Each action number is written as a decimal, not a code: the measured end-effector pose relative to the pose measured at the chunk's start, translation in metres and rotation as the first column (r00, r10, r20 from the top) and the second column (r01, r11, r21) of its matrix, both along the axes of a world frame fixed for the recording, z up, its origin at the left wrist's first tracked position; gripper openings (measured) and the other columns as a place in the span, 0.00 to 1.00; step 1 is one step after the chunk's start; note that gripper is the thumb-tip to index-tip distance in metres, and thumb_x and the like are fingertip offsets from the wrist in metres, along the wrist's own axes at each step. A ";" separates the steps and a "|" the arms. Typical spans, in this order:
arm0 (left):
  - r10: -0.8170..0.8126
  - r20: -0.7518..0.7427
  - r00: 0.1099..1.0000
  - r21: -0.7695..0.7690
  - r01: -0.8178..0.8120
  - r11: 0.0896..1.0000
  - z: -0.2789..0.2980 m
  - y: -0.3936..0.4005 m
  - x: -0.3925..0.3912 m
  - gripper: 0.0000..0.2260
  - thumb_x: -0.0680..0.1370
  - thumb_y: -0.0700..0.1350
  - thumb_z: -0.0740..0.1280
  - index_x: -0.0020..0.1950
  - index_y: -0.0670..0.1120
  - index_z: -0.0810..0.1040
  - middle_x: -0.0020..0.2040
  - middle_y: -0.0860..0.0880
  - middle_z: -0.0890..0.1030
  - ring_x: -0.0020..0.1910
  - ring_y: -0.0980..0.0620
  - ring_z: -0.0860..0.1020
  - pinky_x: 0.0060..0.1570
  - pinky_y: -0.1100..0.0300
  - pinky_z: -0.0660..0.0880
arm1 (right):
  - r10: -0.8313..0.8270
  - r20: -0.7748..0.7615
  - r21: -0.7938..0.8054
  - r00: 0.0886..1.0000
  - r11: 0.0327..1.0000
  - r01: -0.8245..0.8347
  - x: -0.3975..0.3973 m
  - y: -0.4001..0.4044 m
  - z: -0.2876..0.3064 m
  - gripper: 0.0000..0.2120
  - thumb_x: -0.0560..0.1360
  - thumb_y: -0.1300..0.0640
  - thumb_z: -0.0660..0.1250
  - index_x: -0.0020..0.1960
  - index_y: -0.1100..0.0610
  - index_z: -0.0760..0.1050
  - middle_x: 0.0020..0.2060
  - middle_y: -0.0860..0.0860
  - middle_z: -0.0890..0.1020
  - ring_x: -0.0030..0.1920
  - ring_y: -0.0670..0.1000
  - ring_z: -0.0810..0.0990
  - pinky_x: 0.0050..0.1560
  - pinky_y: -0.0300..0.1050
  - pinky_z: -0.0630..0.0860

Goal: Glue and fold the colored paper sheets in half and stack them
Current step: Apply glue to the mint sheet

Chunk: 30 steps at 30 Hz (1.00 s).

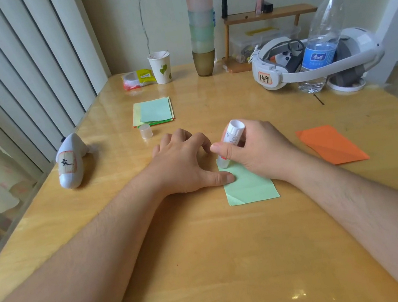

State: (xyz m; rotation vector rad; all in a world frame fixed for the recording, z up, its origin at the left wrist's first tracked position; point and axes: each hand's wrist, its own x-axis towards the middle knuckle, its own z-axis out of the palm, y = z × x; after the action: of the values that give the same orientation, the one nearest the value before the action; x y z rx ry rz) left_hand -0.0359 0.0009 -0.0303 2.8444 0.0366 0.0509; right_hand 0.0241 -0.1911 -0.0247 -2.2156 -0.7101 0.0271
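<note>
A light green paper sheet (250,187) lies on the wooden table (210,254) in front of me. My left hand (184,162) rests on the table with its thumb pressing the sheet's left edge. My right hand (258,150) grips a white glue stick (231,140), tip down on the sheet's far end. The stick's clear cap (146,131) stands apart, farther back. Behind the cap lies a stack of green and yellow sheets (152,111). A folded orange sheet (332,144) lies to the right.
A white handheld controller (71,160) lies at the left. At the back stand a paper cup (160,67), a packet (138,78), a tall stack of cups (202,34), a headset (309,63), a water bottle (321,38) and a small wooden shelf (267,15).
</note>
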 end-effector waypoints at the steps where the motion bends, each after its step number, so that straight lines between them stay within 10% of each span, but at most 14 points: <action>1: 0.000 -0.004 1.000 0.000 0.000 1.000 0.000 0.000 0.000 0.37 0.60 0.80 0.68 0.63 0.65 0.69 0.61 0.55 0.66 0.61 0.50 0.62 0.62 0.54 0.60 | -0.006 0.008 -0.011 1.000 1.000 0.006 -0.001 0.000 0.001 0.18 0.74 0.36 0.73 0.44 0.51 0.78 0.37 0.47 0.85 0.37 0.46 0.78 0.42 0.49 0.77; 30: -0.017 -0.027 0.999 -0.020 0.017 1.000 0.003 0.002 -0.003 0.33 0.60 0.81 0.66 0.59 0.66 0.70 0.62 0.56 0.67 0.63 0.49 0.64 0.70 0.50 0.63 | -0.140 0.079 -0.101 0.987 0.984 0.147 0.006 -0.023 0.008 0.17 0.77 0.47 0.70 0.43 0.61 0.72 0.36 0.57 0.80 0.35 0.54 0.73 0.35 0.48 0.69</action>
State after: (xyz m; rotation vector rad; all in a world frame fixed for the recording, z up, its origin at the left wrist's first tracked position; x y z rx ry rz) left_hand -0.0388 0.0031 -0.0276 2.8250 0.0188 0.0081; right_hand 0.0304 -0.2142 -0.0167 -2.3750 -0.5978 -0.0894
